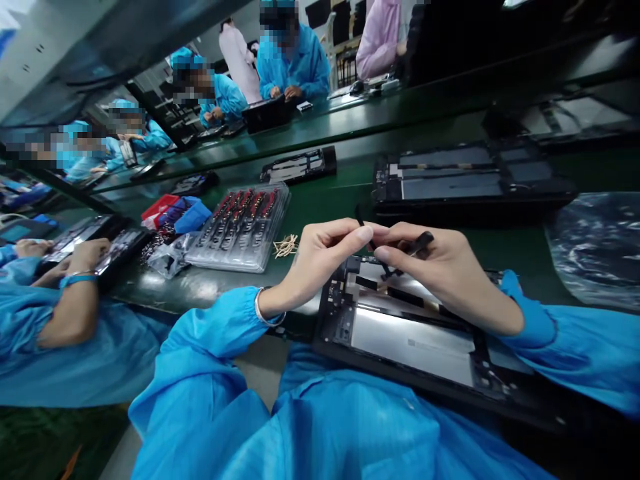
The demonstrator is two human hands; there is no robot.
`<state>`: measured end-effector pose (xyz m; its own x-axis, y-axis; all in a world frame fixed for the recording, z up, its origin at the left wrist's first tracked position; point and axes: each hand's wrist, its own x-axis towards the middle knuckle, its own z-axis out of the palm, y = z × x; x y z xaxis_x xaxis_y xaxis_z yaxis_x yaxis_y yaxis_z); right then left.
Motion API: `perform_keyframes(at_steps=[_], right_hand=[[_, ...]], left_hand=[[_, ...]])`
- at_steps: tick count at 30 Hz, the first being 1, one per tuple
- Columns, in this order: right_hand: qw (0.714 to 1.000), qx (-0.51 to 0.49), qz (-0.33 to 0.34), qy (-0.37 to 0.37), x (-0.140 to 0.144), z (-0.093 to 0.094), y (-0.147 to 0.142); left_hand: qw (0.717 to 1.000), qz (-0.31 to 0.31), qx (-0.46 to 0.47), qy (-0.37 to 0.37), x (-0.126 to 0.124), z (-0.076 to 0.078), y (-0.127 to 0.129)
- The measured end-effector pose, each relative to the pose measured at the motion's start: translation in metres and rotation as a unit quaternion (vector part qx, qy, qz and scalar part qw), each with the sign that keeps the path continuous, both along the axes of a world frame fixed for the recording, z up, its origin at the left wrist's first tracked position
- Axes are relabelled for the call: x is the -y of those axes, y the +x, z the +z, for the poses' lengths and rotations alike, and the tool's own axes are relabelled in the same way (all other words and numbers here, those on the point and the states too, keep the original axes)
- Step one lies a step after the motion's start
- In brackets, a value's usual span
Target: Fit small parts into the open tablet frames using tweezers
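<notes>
My left hand [327, 250] is closed, thumb and forefinger pinching a thin black strip [370, 244]. Fingertip to fingertip with it, my right hand [435, 267] is closed too, and its thumb and forefinger meet at the same strip. A slim dark tool [421, 244] pokes out between the right fingers; its kind is hard to make out. Both hands are over an opened tablet [413, 343] with a silvery battery and black ribbon cables showing. The right hand hides part of its far side.
Left of my hands lie small pale strips [286, 246] and a clear plastic tray [235, 257] of parts with red wires. Behind are red and blue bins [193, 215] and stacked opened tablets [445, 183]. A plastic bag [597, 247] lies right. A co-worker's arm [75, 293] is at left.
</notes>
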<state>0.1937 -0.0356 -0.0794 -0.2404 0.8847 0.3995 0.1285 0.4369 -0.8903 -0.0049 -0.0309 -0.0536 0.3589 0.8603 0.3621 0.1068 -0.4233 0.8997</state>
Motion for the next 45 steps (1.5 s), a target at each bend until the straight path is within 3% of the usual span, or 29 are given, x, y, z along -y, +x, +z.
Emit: perform_keyframes(at_steps=[4, 7, 13, 21, 27, 31, 35, 39, 45], right_hand=[[0.999, -0.037, -0.024, -0.001, 0.003, 0.001, -0.001], [0.998, -0.026, -0.057, 0.025, 0.007, 0.007, 0.005], [0.982, 0.167, -0.077, 0.034, 0.021, 0.01, 0.053], [0.944, 0.318, -0.048, -0.075, 0.028, -0.008, 0.103], [0.915, 0.378, -0.054, -0.132, 0.019, -0.007, 0.107], [0.898, 0.41, -0.056, -0.151, 0.014, -0.005, 0.104], [0.888, 0.425, -0.056, -0.167, 0.013, -0.002, 0.102], [0.885, 0.429, -0.06, -0.171, 0.013, 0.001, 0.101], [0.907, 0.393, -0.063, -0.137, 0.011, -0.004, 0.104]], left_hand=[[1.0, 0.009, 0.01, -0.003, 0.001, -0.006, 0.004], [0.998, 0.015, -0.053, 0.029, 0.003, -0.01, -0.004], [0.959, -0.042, -0.26, 0.104, -0.003, -0.017, -0.031], [0.923, -0.097, -0.323, 0.185, -0.021, -0.025, -0.023], [0.9, -0.143, -0.316, 0.265, -0.035, -0.037, -0.008], [0.887, -0.216, -0.305, 0.271, -0.042, -0.047, -0.002], [0.872, -0.248, -0.319, 0.276, -0.044, -0.052, 0.005], [0.861, -0.251, -0.343, 0.281, -0.044, -0.055, 0.009], [0.853, -0.246, -0.345, 0.305, -0.044, -0.057, 0.011]])
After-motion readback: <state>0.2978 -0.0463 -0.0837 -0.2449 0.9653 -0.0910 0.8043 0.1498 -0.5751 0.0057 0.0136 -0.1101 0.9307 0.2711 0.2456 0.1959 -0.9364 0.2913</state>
